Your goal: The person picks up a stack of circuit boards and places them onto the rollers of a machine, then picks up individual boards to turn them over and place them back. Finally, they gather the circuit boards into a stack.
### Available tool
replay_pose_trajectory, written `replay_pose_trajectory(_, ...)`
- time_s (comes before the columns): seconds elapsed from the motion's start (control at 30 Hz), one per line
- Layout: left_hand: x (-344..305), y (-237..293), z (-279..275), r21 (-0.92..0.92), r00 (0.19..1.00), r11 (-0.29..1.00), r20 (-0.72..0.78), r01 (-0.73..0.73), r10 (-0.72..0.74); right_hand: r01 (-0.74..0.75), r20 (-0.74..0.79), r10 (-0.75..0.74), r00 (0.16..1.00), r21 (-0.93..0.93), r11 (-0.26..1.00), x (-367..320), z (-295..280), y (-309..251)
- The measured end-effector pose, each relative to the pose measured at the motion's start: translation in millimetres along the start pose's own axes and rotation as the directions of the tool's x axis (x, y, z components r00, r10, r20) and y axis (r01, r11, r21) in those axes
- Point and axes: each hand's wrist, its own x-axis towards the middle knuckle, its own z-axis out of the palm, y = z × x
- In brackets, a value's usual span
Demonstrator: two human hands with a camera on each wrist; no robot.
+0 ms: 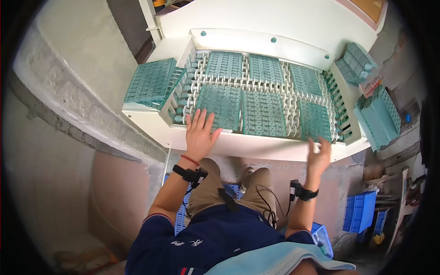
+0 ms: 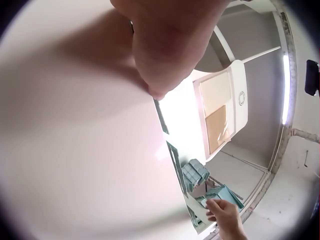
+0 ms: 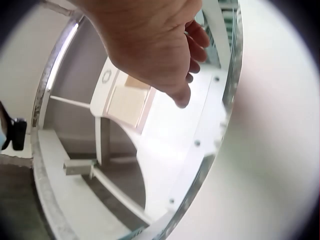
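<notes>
In the head view, six greenish, grid-patterned panels lie in two rows on white rollers. The left hand (image 1: 200, 132) rests with extended fingers on the lower edge of the front left panel (image 1: 219, 106). The right hand (image 1: 318, 156), slightly blurred, is at the near edge of the front right panel (image 1: 315, 120), its fingers bent; contact is unclear. Between them lies the front middle panel (image 1: 264, 113). In the left wrist view the right hand (image 2: 225, 216) shows with bent fingers. The right wrist view shows the right hand (image 3: 150, 45) with loosely bent fingers above the white machine.
A stack of similar panels (image 1: 150, 82) stands on the machine's left end. Stacked green pieces (image 1: 357, 63) and a green tray-like stack (image 1: 379, 118) are at the right end. A blue bin (image 1: 359, 211) stands at the lower right. The machine's white front edge (image 1: 270, 147) runs before the person.
</notes>
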Motion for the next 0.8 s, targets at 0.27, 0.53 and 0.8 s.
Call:
replay_pose_trajectory(0.27, 1, 1, -3, -0.048, 0.996, 0.996, 0.036, 0.078, -0.076, 0.503, 0.183, -0.542, 0.820, 0.223, 0.835, -9, 53, -91)
replay_pose_trajectory(0.53, -2, -3, 3, -0.082, 0.999, 0.995, 0.015, 0.048, -0.047, 0.422, 0.172, -0.425, 0.889, 0.057, 0.905, -8, 64, -93)
replay_pose_trajectory(0.8, -4, -11, -66, -0.281, 0.988, 0.959, -0.150, -0.027, -0.017, 0.467, 0.148, -0.471, 0.870, 0.060, 0.882, -6, 52, -105)
